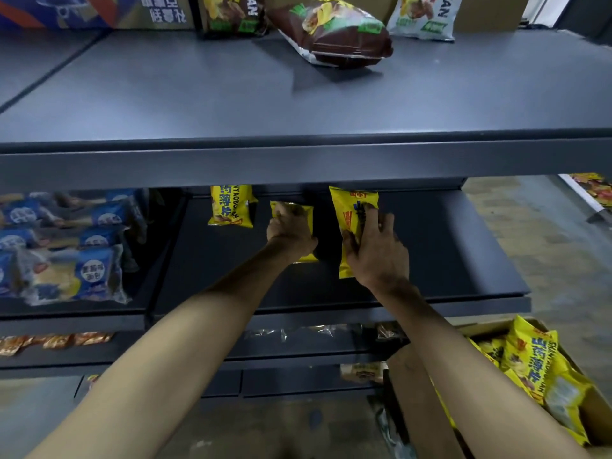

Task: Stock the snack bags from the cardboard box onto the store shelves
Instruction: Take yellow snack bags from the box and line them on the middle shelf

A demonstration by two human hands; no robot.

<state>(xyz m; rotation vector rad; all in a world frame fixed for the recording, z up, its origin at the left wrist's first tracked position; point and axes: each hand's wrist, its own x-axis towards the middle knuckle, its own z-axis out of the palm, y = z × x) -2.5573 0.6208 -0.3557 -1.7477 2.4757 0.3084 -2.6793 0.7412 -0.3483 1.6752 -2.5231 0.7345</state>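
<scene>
Both of your arms reach forward into the middle shelf (430, 260), a dark flat board below the wide grey upper shelf (231, 104). Your hands sit side by side with a small gap between them, each busy with its own yellow snack bag.

Your left hand (289, 228) is curled over the top of a small yellow bag (306, 212), which stands roughly upright on the shelf. Most of that bag is hidden behind your knuckles, so how firmly you grip it is hard to judge.

Your right hand (376, 251) holds a second yellow bag (352, 220), thumb on its left edge, fingers spread across its front. This bag's long axis runs away from you, bottom edge near your wrist, top edge toward the back of the shelf and tilted slightly left.

Further left, apart from both hands, a third yellow bag (230, 207) already stands on the same shelf, partly tucked under the upper shelf's lip. Your left hand is the nearer one to it. The row appears to run left to right, so the likely next spot for the right-hand bag is just right of the left-hand one.

The cardboard box (592, 412) with more yellow bags (530, 362) sits low at your right, beside your right forearm, so that arm is nearer for the next pick.

Blue bread packs (66, 253) fill the neighbouring shelf on the left. A brown snack bag (334, 31) lies on its side on the upper shelf.
</scene>
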